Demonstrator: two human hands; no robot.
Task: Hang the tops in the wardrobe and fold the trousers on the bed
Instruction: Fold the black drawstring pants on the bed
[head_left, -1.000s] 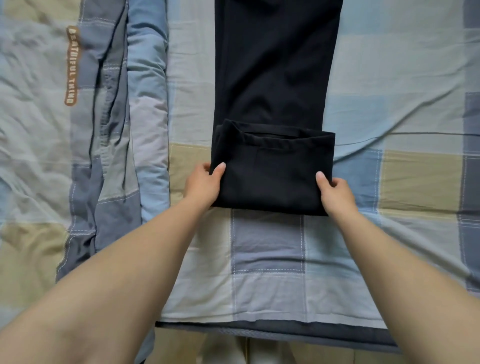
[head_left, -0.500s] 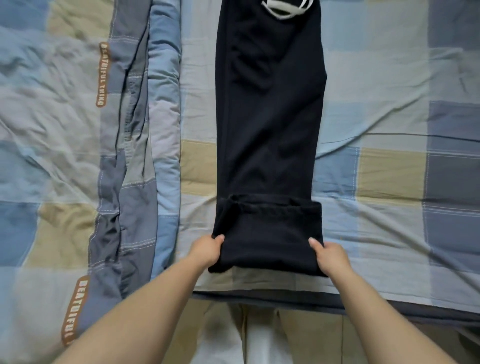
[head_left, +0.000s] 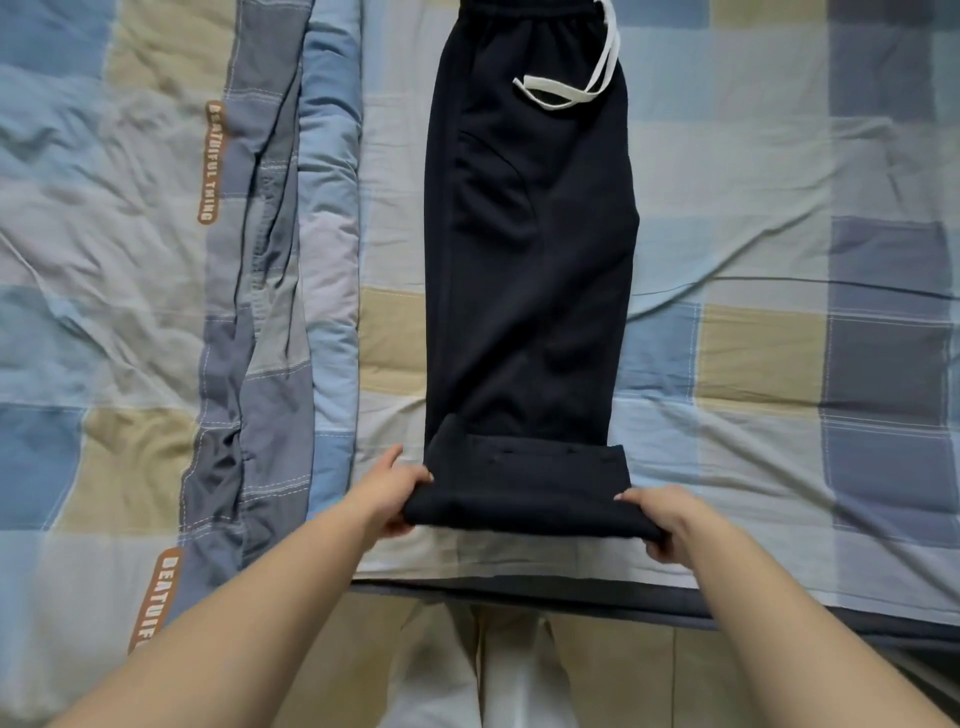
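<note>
The left hand (head_left: 392, 491) and the right hand (head_left: 662, 519) each pinch one end of the folded-over hem end of the black trousers (head_left: 530, 291), thumbs on top of the fold and fingers curled beneath it, the two hands level with each other at the near edge of the bed (head_left: 519, 590). Straight out beyond the hands the trousers lie flat and lengthwise on the checked patchwork sheet (head_left: 753, 208), with the elastic waistband farthest off and a white drawstring (head_left: 576, 88) looped on the cloth beyond the right hand. Out past the left hand a rumpled patchwork quilt (head_left: 130, 234) lies alongside, with an orange lettered label (head_left: 212, 162) on it.
</note>
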